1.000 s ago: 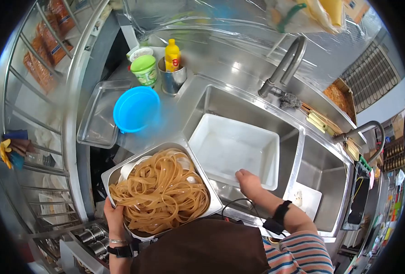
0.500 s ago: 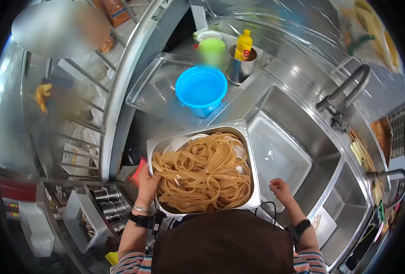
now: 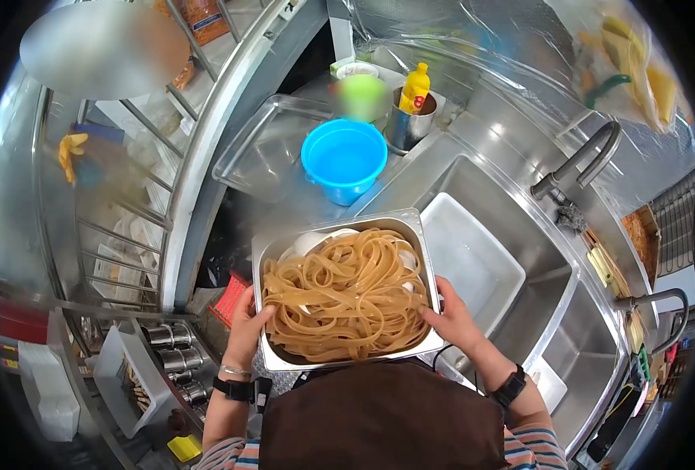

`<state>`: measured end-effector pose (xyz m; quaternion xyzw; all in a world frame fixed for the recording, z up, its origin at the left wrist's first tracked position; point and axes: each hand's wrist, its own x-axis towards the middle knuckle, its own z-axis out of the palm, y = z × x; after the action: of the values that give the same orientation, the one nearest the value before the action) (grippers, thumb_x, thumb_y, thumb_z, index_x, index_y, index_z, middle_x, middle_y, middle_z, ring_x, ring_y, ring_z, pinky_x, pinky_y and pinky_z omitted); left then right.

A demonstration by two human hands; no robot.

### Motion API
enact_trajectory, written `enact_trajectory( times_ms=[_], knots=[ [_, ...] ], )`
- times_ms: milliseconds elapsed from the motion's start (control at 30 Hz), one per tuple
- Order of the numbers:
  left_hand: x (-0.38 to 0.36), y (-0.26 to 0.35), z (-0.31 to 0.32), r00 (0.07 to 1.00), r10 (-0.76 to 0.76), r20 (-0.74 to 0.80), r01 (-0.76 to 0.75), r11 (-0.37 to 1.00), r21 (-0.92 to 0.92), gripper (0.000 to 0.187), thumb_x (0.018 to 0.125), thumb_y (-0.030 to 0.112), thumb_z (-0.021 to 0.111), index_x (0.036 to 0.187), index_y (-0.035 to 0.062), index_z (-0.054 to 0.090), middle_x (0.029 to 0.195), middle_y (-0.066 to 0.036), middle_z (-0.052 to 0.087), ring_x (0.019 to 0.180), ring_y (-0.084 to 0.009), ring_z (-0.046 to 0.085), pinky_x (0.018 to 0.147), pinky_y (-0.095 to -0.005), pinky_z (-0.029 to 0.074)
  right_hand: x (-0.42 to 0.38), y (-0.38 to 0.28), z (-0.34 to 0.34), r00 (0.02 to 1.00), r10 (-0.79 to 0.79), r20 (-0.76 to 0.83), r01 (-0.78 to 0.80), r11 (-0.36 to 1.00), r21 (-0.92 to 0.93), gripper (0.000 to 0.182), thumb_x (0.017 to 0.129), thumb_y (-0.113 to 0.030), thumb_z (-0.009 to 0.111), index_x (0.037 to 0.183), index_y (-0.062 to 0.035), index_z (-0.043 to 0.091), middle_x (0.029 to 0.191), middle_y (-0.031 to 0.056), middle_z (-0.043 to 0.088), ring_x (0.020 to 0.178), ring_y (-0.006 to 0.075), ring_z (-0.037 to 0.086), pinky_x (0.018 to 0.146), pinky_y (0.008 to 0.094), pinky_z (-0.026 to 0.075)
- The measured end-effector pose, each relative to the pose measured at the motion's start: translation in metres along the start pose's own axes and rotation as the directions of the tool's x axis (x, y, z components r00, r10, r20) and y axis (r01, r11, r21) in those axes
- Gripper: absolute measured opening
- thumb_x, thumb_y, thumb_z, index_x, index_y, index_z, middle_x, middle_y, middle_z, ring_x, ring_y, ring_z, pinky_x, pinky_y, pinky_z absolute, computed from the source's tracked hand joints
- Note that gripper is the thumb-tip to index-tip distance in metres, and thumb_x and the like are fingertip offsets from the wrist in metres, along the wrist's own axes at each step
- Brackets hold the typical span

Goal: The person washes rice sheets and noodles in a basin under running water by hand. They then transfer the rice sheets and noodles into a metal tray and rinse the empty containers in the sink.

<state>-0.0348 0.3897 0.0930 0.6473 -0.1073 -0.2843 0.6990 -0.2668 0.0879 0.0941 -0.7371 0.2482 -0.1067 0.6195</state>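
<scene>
A rectangular steel pan [image 3: 343, 225] is held level in front of my apron, near the edge of the sink. Wide brown flat noodles [image 3: 347, 298] fill it in a loose heap, and white pieces [image 3: 310, 241] show under them along the far side. My left hand [image 3: 246, 325] is closed on the left wall of the pan, thumb over the rim. On the opposite side my right hand [image 3: 453, 317] grips the right wall, with the thumb touching the noodles' edge. The undersides of both grips are hidden.
Right of the pan lies a steel sink [image 3: 547, 274] with a white tub [image 3: 473, 251] in it and a faucet [image 3: 582, 160] behind. A blue bucket [image 3: 343, 160], a clear lid [image 3: 261, 149] and a yellow bottle [image 3: 416, 88] in a steel container [image 3: 410, 125] stand beyond.
My right hand has come in from over the sink and taken hold of the pan's right side. My left hand keeps its grip, and the view has shifted slightly.
</scene>
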Motion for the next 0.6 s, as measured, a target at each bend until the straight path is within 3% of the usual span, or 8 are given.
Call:
enact_trajectory(
  times_ms=[33, 200, 267, 367, 400, 467, 533, 600],
  knots=[
    [-0.002, 0.003, -0.001, 0.998, -0.059, 0.001, 0.058, 0.987, -0.15, 0.04, 0.09, 0.007, 0.059, 0.128, 0.0009, 0.05, 0.122, -0.006, 0.058, 0.109, -0.0133, 0.055, 0.095, -0.0287, 0.044, 0.001, 0.004, 0.0, 0.999, 0.04, 0.008, -0.039, 0.999, -0.011, 0.052, 0.084, -0.008, 0.064, 0.131, -0.004, 0.044, 0.109, 0.012, 0.057, 0.101, 0.0196, 0.056, 0.083, 0.0305, 0.048],
    [-0.004, -0.012, -0.008, 0.977, -0.211, 0.025, 0.211, 0.977, 0.006, 0.042, 0.09, 0.011, 0.054, 0.131, 0.0004, 0.049, 0.125, -0.009, 0.059, 0.11, -0.0184, 0.058, 0.095, -0.0304, 0.046, 0.007, 0.016, 0.007, 0.998, 0.007, -0.056, -0.003, 0.998, 0.063, 0.047, 0.087, -0.009, 0.062, 0.131, -0.0036, 0.046, 0.114, 0.0111, 0.056, 0.102, 0.0171, 0.055, 0.086, 0.0317, 0.048],
    [0.003, -0.036, -0.028, 0.833, -0.512, 0.207, 0.552, 0.794, -0.257, 0.043, 0.091, 0.02, 0.05, 0.129, -0.0011, 0.052, 0.12, -0.012, 0.063, 0.108, -0.0224, 0.061, 0.096, -0.034, 0.046, 0.009, 0.016, 0.006, 0.998, 0.025, -0.059, -0.015, 0.986, 0.168, 0.046, 0.089, -0.012, 0.062, 0.131, -0.0036, 0.046, 0.115, 0.0102, 0.057, 0.101, 0.0167, 0.055, 0.087, 0.0318, 0.047],
    [-0.006, -0.026, -0.013, 0.852, -0.485, 0.198, 0.522, 0.817, -0.244, 0.047, 0.085, 0.019, 0.049, 0.127, -0.0021, 0.053, 0.12, -0.014, 0.063, 0.108, -0.0259, 0.061, 0.095, -0.0368, 0.048, 0.002, 0.022, -0.012, 0.998, 0.042, 0.044, -0.05, 0.978, 0.203, 0.052, 0.096, -0.04, 0.055, 0.134, -0.0065, 0.046, 0.115, 0.0067, 0.056, 0.098, 0.0141, 0.054, 0.081, 0.0281, 0.048],
    [-0.01, -0.016, -0.006, 0.868, -0.45, 0.211, 0.492, 0.837, -0.239, 0.049, 0.084, 0.02, 0.049, 0.127, -0.0026, 0.052, 0.121, -0.014, 0.062, 0.109, -0.0262, 0.061, 0.096, -0.0368, 0.048, -0.007, 0.012, -0.026, 0.97, 0.238, 0.057, -0.244, 0.925, 0.292, 0.052, 0.097, -0.046, 0.049, 0.132, -0.0074, 0.049, 0.113, 0.0067, 0.057, 0.091, 0.0127, 0.056, 0.073, 0.027, 0.049],
    [-0.012, -0.014, -0.004, 0.898, -0.409, 0.162, 0.434, 0.885, -0.167, 0.051, 0.082, 0.018, 0.049, 0.128, -0.0024, 0.051, 0.123, -0.014, 0.061, 0.109, -0.0271, 0.061, 0.096, -0.0377, 0.048, -0.018, 0.045, -0.048, 0.937, 0.347, -0.031, -0.315, 0.881, 0.353, 0.051, 0.098, -0.048, 0.044, 0.128, -0.0072, 0.052, 0.111, 0.0071, 0.058, 0.084, 0.0125, 0.057, 0.068, 0.0272, 0.049],
    [-0.012, -0.026, -0.014, 0.874, -0.468, 0.13, 0.486, 0.84, -0.243, 0.051, 0.081, 0.019, 0.051, 0.128, -0.0009, 0.052, 0.121, -0.013, 0.062, 0.109, -0.0277, 0.061, 0.095, -0.0374, 0.048, -0.029, 0.099, -0.069, 0.88, 0.457, -0.132, -0.399, 0.859, 0.321, 0.046, 0.094, -0.042, 0.054, 0.123, -0.0068, 0.055, 0.109, 0.0081, 0.059, 0.082, 0.0134, 0.059, 0.067, 0.0278, 0.049],
    [-0.011, -0.025, -0.012, 0.873, -0.472, 0.123, 0.488, 0.84, -0.236, 0.052, 0.079, 0.019, 0.054, 0.127, -0.0006, 0.052, 0.12, -0.013, 0.062, 0.108, -0.0279, 0.061, 0.095, -0.0387, 0.048, -0.047, 0.164, -0.08, 0.825, 0.524, -0.21, -0.53, 0.847, 0.033, 0.049, 0.083, -0.033, 0.067, 0.123, -0.0076, 0.055, 0.109, 0.0103, 0.061, 0.088, 0.0186, 0.062, 0.072, 0.0333, 0.052]
  ],
)
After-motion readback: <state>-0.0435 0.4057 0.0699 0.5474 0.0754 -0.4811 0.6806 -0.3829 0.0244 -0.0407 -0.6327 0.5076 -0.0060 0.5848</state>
